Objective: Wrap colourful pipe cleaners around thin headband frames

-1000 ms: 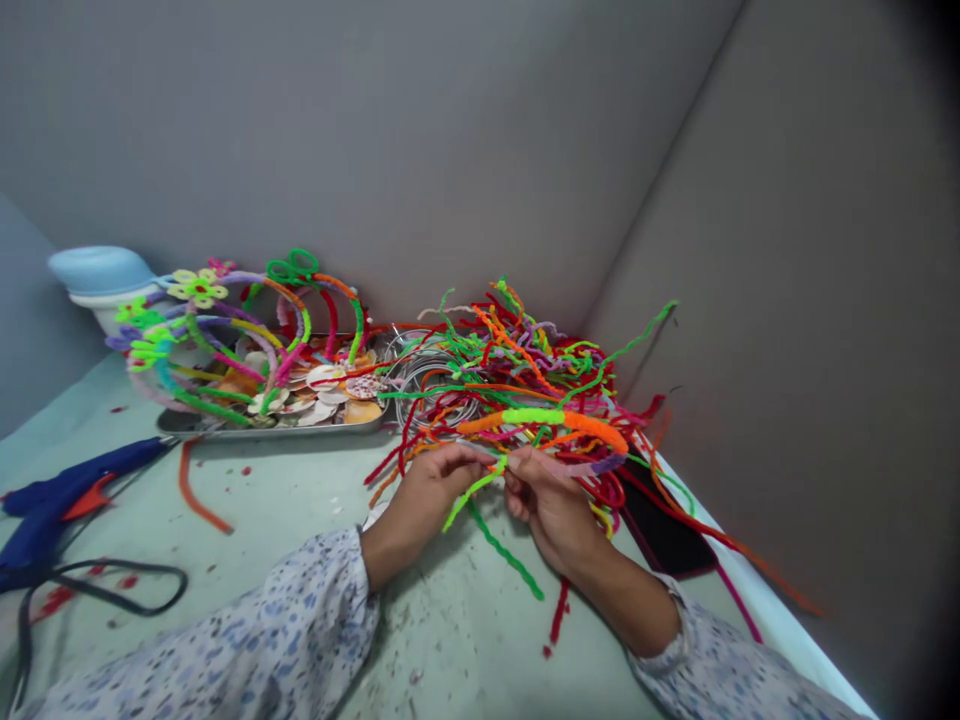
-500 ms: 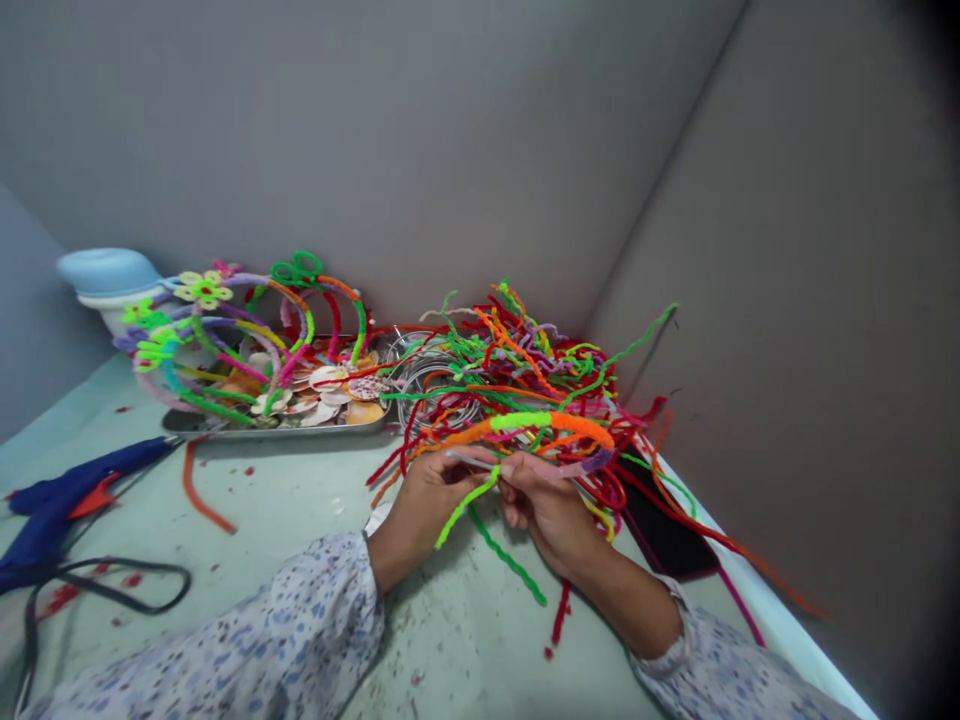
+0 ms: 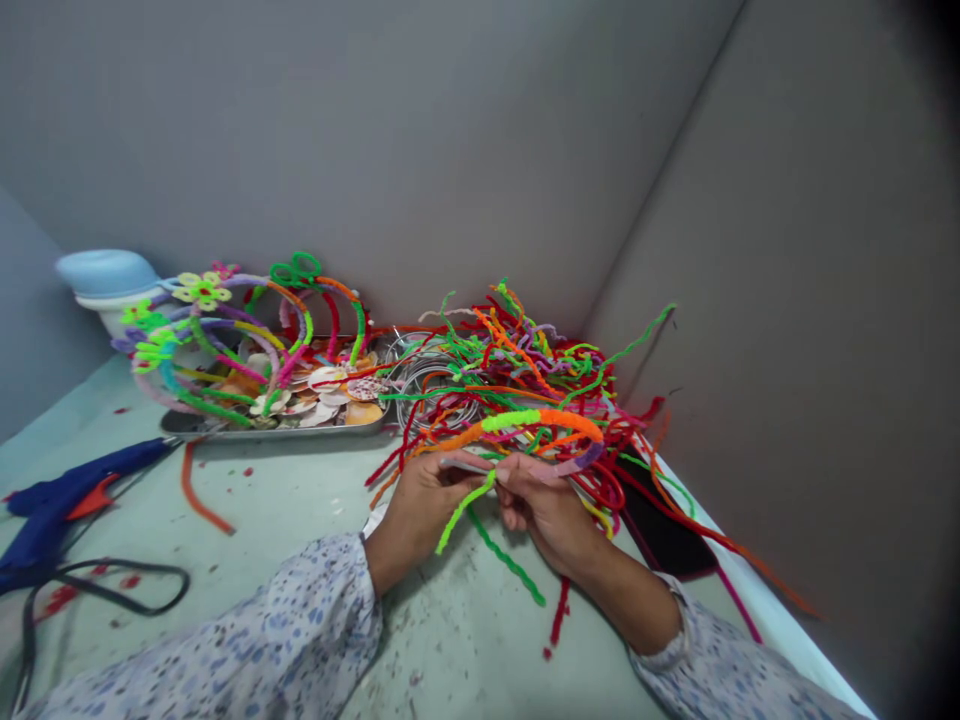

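Observation:
Between my two hands is a headband (image 3: 570,419) wrapped in orange, yellow-green, purple and pink pipe cleaner, its arch facing away from me. My left hand (image 3: 420,505) is closed around its left end, where a bare pale strip shows. A yellow-green pipe cleaner (image 3: 459,517) hangs down from the fingertips, its upper end at the headband. My right hand (image 3: 546,500) pinches the headband's pink part close by the left fingertips. Just beyond the hands lies a heap of loose pipe cleaners (image 3: 525,350) in many colours.
At the back left, finished headbands (image 3: 217,345) stand in a metal tray (image 3: 300,432) of shells, by a blue-lidded container (image 3: 109,275). A blue glue gun (image 3: 82,490) with its cable lies at left. Wire coils (image 3: 435,385) sit mid-table; a dark flat phone-like object (image 3: 667,525) lies at right.
The headband's arch has shifted slightly left and tilted a little. The yellow-green pipe cleaner's upper end has moved slightly left and down with the fingertips.

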{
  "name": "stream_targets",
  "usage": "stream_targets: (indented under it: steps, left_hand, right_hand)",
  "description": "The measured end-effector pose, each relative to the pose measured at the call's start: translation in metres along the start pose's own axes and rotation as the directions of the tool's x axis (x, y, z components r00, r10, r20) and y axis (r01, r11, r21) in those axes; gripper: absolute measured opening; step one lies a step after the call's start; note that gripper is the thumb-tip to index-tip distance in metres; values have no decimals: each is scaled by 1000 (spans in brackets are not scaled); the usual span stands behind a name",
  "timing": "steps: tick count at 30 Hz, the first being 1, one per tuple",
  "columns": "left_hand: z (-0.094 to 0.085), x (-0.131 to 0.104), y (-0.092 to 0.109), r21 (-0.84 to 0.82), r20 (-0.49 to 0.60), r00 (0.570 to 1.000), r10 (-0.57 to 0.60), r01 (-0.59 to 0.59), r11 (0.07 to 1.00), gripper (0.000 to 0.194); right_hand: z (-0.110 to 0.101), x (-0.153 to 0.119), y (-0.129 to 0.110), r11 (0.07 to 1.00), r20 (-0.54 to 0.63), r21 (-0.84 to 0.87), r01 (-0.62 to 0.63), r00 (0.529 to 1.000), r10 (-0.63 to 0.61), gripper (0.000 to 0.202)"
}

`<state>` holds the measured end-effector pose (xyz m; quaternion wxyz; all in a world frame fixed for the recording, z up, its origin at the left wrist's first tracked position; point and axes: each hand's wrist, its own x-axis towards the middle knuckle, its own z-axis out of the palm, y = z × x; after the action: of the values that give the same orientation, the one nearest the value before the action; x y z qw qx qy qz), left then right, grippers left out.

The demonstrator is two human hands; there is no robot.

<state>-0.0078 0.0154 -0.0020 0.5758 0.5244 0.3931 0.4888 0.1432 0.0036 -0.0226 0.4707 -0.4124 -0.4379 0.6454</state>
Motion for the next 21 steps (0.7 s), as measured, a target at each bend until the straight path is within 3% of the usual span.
stream_targets:
  steps: [8, 14, 21]
  left_hand:
    - [-3, -3, 2, 82, 80, 997, 4, -11, 997, 8]
    - [-4, -5, 0, 112, 31, 1000, 4, -7, 994, 8]
    - [-3, -5, 6, 119, 50, 998, -28, 22, 993, 8]
  right_hand:
    - [-1, -1, -2, 999, 6, 28, -37, 999, 37, 14]
    - [-2, -1, 0, 1000, 28, 25, -17, 999, 16, 16]
    - [-2, -1, -1, 1000, 24, -15, -16, 1000, 17, 14]
